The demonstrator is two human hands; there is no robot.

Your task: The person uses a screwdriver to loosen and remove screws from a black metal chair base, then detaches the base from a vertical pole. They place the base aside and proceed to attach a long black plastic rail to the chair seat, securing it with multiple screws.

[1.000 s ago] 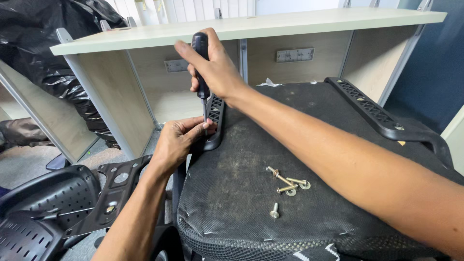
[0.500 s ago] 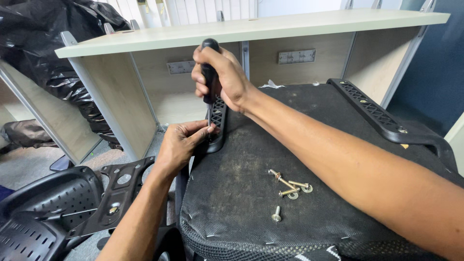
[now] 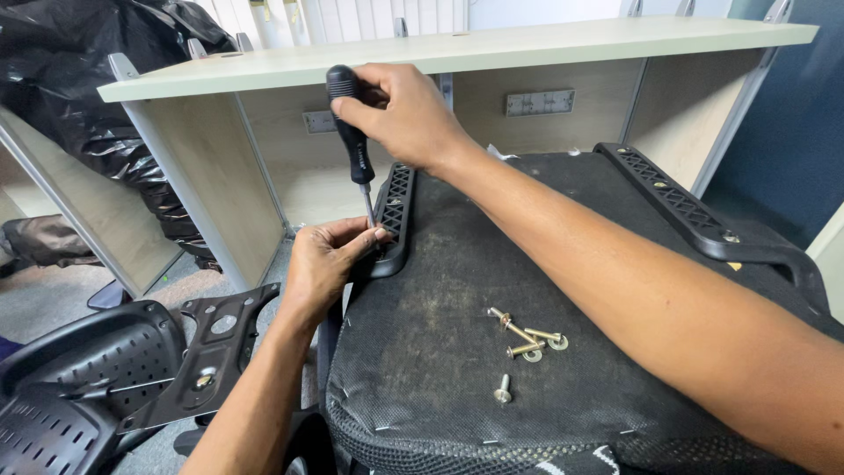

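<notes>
My right hand (image 3: 406, 113) grips the black handle of a screwdriver (image 3: 352, 141) held upright, its shaft pointing down at the left armrest bracket (image 3: 396, 211) of an upturned chair seat (image 3: 457, 352). My left hand (image 3: 323, 262) pinches the bracket's lower end, fingertips right beside the screwdriver tip. Several brass bolts with washers (image 3: 526, 339) lie loose on the seat's dark underside. A second black armrest (image 3: 694, 215) runs along the seat's right side.
A pale desk (image 3: 457, 53) with side panels stands behind the seat. A black metal chair mechanism plate (image 3: 211, 356) and a perforated black chair back (image 3: 70, 387) lie at lower left. Black plastic sheeting (image 3: 70, 97) is piled at upper left.
My right hand has turned on the screwdriver handle and shifted slightly left, exposing more of the handle. My left hand stays at the bracket.
</notes>
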